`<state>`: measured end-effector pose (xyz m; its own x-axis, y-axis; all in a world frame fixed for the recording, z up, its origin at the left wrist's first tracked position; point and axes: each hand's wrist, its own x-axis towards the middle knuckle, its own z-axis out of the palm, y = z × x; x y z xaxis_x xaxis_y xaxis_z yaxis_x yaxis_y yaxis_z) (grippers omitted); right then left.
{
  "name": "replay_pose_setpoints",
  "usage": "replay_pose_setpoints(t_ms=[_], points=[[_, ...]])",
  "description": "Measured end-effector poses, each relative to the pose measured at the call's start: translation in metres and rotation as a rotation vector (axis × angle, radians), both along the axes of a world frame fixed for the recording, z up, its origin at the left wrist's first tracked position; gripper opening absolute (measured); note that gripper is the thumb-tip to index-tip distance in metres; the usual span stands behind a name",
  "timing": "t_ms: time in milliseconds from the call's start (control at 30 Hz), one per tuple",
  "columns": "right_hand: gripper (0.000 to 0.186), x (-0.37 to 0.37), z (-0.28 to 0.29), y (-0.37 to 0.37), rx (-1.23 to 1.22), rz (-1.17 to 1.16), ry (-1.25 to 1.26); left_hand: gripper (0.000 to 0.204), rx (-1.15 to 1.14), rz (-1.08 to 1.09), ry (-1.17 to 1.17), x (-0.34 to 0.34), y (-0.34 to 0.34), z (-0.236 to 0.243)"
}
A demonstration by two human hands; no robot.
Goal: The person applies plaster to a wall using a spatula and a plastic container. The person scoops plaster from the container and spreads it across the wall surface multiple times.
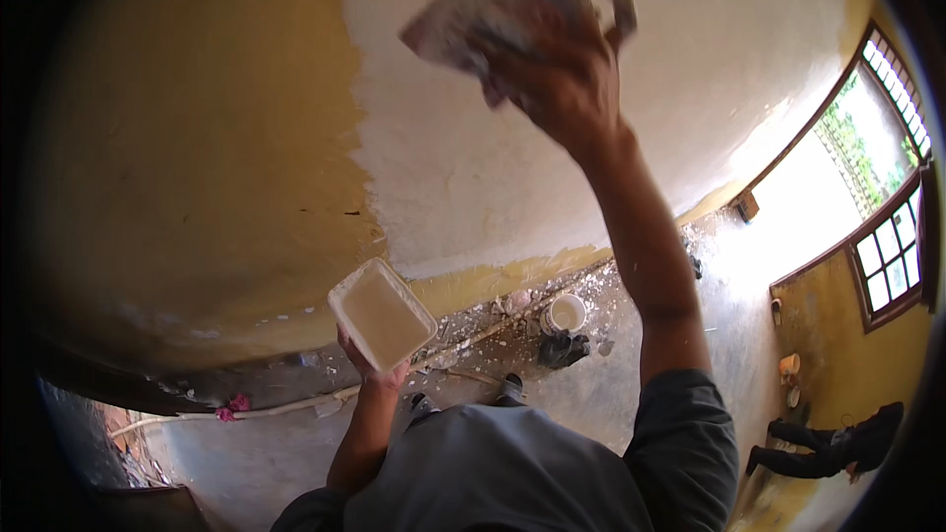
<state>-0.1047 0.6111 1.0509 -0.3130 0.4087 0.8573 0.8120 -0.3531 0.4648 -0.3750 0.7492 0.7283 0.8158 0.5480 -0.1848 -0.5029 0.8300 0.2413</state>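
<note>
My left hand (372, 363) grips a shallow rectangular tub (429, 323) from below, its fingers mostly hidden underneath. Smooth cream-coloured filler (384, 318) lies inside, and the tub's rim is smeared. Raised high against the wall, my right hand (567, 79) is closed on a flat, putty-smeared plastering trowel (483, 5), blurred by motion. A curved end juts out beside the hand. Behind the trowel, the wall (473, 167) carries a white coat, and its left portion (217, 138) is bare yellow-ochre. Whether the blade touches the wall is hard to tell.
At the wall's foot stand a white bucket (567, 312) and a black bag (564, 349). A long pole (296, 406) lies along the floor with a pink cloth (234, 407) on it. White debris dots the floor. Another person (838, 441) is at the right, below a window (890, 248).
</note>
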Motion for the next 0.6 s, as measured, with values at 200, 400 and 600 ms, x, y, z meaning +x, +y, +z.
replay_pose_setpoints(t_ms=[200,400,600], points=[[0.028,0.023,0.016,0.016,-0.192,-0.126,-0.080,0.055,0.009,-0.023,0.001,0.001,-0.008,0.020],[0.040,0.064,-0.088,-0.039,-0.172,-0.293,0.082,0.057,-0.003,-0.019,0.010,0.003,-0.006,0.013],[0.040,0.065,-0.138,-0.077,-0.091,-0.277,0.191,0.058,-0.035,-0.002,-0.036,0.001,0.000,-0.019]])
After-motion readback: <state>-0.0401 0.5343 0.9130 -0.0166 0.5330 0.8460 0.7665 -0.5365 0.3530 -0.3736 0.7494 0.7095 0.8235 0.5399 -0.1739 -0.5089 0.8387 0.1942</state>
